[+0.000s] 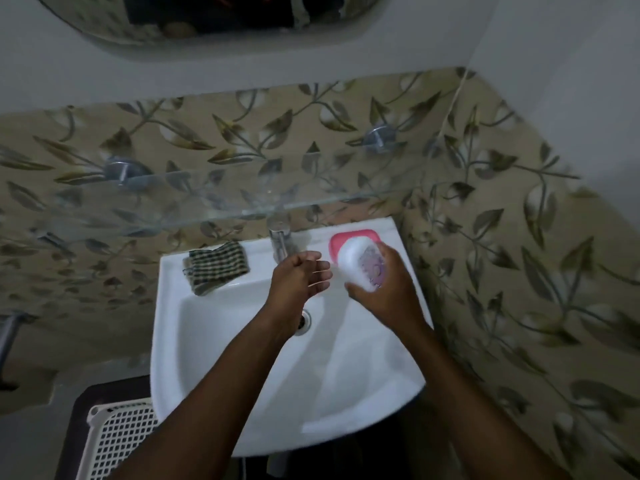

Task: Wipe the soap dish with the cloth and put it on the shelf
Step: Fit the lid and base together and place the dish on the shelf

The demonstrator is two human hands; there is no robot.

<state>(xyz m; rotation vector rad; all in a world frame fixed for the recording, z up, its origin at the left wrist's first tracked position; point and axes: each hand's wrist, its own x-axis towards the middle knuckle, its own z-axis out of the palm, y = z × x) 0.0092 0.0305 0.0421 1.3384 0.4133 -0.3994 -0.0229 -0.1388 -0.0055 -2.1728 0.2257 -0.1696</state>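
My right hand (388, 289) grips a white soap dish (355, 263) with a purple bar of soap inside, tilted up above the sink's right rim. Behind it, a pink lid or tray (349, 237) lies on the back right corner of the sink. With fingers spread and nothing in it, my left hand (299, 278) hovers over the basin just left of the dish. A folded green-checked cloth (216, 266) lies on the sink's back left ledge. The glass shelf (214, 199) runs along the wall above the sink.
The white sink (242, 375) has a chrome tap (278, 240) at its back centre and a drain under my left wrist. A white lattice basket (117, 441) stands at the lower left on a dark stool. Patterned tiled walls close in behind and on the right.
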